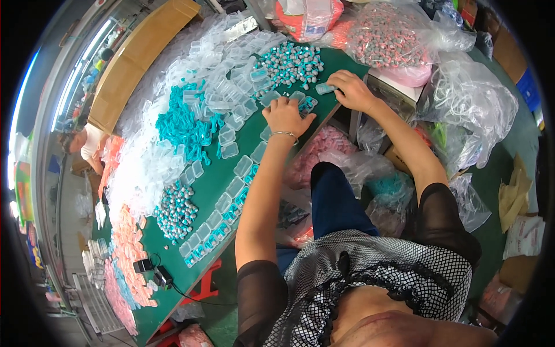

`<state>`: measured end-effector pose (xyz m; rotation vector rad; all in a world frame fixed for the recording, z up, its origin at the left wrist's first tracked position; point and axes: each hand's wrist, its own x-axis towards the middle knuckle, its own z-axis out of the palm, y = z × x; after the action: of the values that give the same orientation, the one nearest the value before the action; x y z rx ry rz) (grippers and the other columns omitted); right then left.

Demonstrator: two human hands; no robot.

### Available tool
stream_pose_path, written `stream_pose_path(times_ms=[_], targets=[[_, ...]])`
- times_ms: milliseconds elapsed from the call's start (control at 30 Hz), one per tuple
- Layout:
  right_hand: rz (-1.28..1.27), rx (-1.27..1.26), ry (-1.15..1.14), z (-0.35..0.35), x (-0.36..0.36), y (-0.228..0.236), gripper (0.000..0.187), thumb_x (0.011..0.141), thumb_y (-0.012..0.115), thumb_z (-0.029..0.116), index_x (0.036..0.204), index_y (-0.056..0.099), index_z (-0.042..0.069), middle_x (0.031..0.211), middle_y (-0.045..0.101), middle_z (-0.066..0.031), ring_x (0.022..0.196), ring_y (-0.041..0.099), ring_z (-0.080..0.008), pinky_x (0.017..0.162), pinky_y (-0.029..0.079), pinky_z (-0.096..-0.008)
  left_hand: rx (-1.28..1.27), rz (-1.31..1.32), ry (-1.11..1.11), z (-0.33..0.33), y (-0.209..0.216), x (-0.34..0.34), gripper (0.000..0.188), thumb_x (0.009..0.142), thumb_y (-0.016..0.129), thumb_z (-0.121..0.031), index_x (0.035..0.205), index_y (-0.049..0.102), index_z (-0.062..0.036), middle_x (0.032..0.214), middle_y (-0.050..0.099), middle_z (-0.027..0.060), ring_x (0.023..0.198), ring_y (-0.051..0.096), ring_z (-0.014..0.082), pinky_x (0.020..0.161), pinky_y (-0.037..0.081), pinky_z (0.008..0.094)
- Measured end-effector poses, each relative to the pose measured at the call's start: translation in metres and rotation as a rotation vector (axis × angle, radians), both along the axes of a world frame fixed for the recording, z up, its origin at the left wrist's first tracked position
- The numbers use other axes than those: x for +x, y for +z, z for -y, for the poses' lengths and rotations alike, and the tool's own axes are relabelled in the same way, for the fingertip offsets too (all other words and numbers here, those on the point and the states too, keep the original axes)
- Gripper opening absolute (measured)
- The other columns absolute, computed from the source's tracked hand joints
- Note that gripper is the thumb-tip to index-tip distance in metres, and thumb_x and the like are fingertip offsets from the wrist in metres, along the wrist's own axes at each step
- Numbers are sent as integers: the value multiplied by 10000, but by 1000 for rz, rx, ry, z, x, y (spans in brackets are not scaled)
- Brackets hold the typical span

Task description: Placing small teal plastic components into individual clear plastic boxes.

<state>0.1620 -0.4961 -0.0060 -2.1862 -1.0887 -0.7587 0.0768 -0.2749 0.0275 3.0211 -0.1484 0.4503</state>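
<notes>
My right hand [354,92] pinches a small clear plastic case [325,88] with something teal inside, near the table's right edge. My left hand [285,118] lies over the row of cases with its fingers spread and its thumb out to the side; its fingertips touch an open clear case [269,98]. Right beside it is an open case with teal parts [307,105]. From there a row of open cases filled with teal and grey pieces [222,228] runs down along the near table edge. Beyond my hands sits a pile of small teal and grey pieces [295,62].
The green table [202,199] bears a heap of empty clear cases [222,63], teal strap-like parts [184,118], another teal-grey pile [175,213] and peach pieces [128,243]. A black adapter [162,276] trails a cable. Bulging plastic bags [471,107] stand at right. Another person [92,144] is at far left.
</notes>
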Motion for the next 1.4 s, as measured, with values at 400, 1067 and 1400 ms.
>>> stream_pose_path(times_ms=[400, 1067, 1400], targets=[[-1, -352, -23, -59, 6, 13, 215, 744, 687, 180, 956, 690, 143, 967, 583, -8, 1053, 484, -198, 884, 338, -425, -63, 0, -33, 6, -14, -9, 421, 656, 755, -395, 1019, 681, -195, 1106, 592, 31, 1075, 521, 244, 852, 358, 475], [-27, -246, 145, -32, -30, 12, 364, 721, 718, 224, 1053, 605, 127, 1038, 604, -32, 1076, 530, -209, 964, 288, -440, -118, 99, -160, -2, -17, -3, 326, 730, 723, -300, 1028, 679, -175, 1008, 649, 0, 1015, 552, 211, 835, 338, 452], [13, -83, 107, -38, -35, -1, 235, 755, 684, 181, 972, 615, 124, 861, 593, -36, 896, 558, -221, 944, 304, -446, -37, 110, -252, -8, -14, -4, 246, 756, 691, -305, 942, 679, -144, 906, 649, -8, 928, 570, 196, 790, 336, 434]])
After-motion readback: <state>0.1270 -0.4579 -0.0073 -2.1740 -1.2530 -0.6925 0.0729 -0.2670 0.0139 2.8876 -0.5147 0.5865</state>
